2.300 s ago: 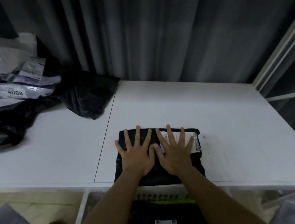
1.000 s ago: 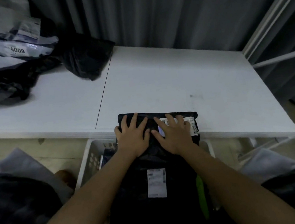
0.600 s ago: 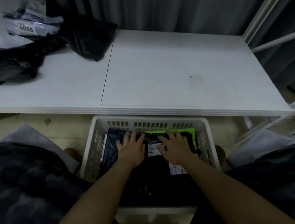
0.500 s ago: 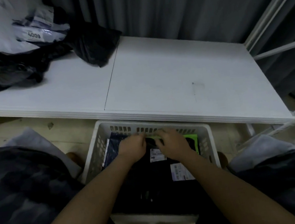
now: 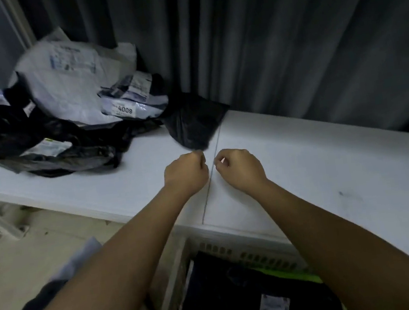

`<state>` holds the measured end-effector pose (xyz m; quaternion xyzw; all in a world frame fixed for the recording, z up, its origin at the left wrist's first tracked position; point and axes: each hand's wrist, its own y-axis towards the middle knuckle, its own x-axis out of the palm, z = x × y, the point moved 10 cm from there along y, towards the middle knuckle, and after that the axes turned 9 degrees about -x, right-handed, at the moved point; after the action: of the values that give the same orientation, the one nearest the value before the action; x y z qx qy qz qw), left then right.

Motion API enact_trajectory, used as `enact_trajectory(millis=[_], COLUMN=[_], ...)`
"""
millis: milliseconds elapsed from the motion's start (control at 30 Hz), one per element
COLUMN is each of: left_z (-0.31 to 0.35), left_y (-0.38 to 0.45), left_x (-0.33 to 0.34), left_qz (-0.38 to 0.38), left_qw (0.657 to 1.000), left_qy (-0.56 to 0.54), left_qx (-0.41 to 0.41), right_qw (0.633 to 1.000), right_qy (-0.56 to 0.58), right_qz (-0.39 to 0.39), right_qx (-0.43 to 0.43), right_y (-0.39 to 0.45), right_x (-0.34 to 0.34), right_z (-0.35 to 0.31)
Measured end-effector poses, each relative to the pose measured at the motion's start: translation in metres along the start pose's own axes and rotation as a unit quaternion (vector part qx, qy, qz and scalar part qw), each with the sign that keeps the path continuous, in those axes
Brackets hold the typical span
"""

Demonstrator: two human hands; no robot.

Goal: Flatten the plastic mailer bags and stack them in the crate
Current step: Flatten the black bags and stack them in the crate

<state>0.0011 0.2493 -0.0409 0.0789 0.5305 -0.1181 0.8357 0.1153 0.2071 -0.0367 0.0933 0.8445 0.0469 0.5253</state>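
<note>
Both hands, left hand (image 5: 186, 174) and right hand (image 5: 239, 168), fingers curled and empty, reach mid-frame toward the crumpled black plastic mailer bag (image 5: 194, 124), best taken by its nearest corners.

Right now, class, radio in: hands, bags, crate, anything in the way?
Left hand and right hand loosely curled, holding nothing. Black mailer bag just ahead on table. Crate below holds flattened bags. Nothing in between.
</note>
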Motion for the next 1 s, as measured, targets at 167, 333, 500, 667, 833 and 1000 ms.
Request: enact_trajectory(millis=[167, 333, 500, 667, 833, 1000], left_z=[-0.043, -0.064, -0.075, -0.071, -0.058, -0.019], left_y=[0.070, 0.112, 0.135, 0.137, 0.122, 0.085], left_x=[0.005, 0.015, 0.023, 0.031, 0.030, 0.035], left_qz=[-0.003, 0.001, -0.002, -0.018, -0.026, -0.038], left_qw=[0.998, 0.995, 0.992, 0.992, 0.989, 0.987], left_qy=[-0.047, -0.080, -0.108, -0.117, -0.136, -0.151], left_qx=[-0.050, -0.065, -0.069, -0.044, -0.048, -0.036], right_qw=[0.999, 0.994, 0.996, 0.995, 0.996, 0.995], right_qy=[-0.050, -0.107, -0.074, -0.092, -0.051, -0.014], right_qz=[0.009, 0.016, 0.025, 0.024, 0.059, 0.086], right_qx=[-0.002, 0.003, 0.033, 0.033, 0.041, 0.046], right_y=[0.072, 0.128, 0.157, 0.156, 0.121, 0.051], right_x=[0.039, 0.068, 0.098, 0.106, 0.066, 0.019], right_z=[0.009, 0.024, 0.034, 0.044, 0.067, 0.094])
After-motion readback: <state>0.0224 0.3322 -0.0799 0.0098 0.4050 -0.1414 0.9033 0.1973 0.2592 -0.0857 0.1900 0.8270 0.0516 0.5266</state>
